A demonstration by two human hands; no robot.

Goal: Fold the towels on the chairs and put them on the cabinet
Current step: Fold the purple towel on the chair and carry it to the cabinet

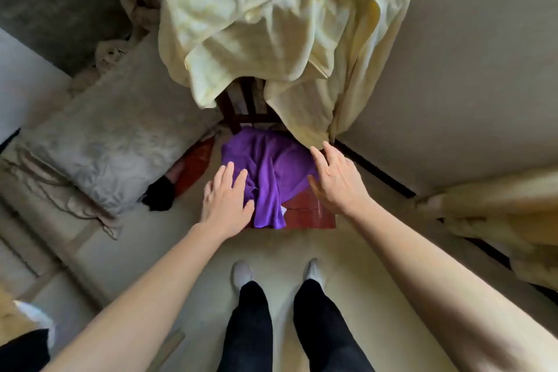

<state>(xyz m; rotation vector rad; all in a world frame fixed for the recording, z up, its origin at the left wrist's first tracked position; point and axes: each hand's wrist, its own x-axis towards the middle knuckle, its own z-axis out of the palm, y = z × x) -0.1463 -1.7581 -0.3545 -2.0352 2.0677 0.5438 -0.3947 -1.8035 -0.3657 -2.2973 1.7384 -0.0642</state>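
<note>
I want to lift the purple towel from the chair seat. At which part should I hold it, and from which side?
Probably pinch the purple towel at the flap that reaches the front edge of the chair seat, coming from your own side. That flap looks free and lies nearest to you, while the far end lies close under the hanging cream towel.

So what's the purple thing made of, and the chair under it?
The purple towel looks like soft, matte cloth, maybe microfibre: it bunches in limp folds. The chair seat looks like reddish-brown wood, glossy-varnished: light glints off it and a board seam shows.
</note>
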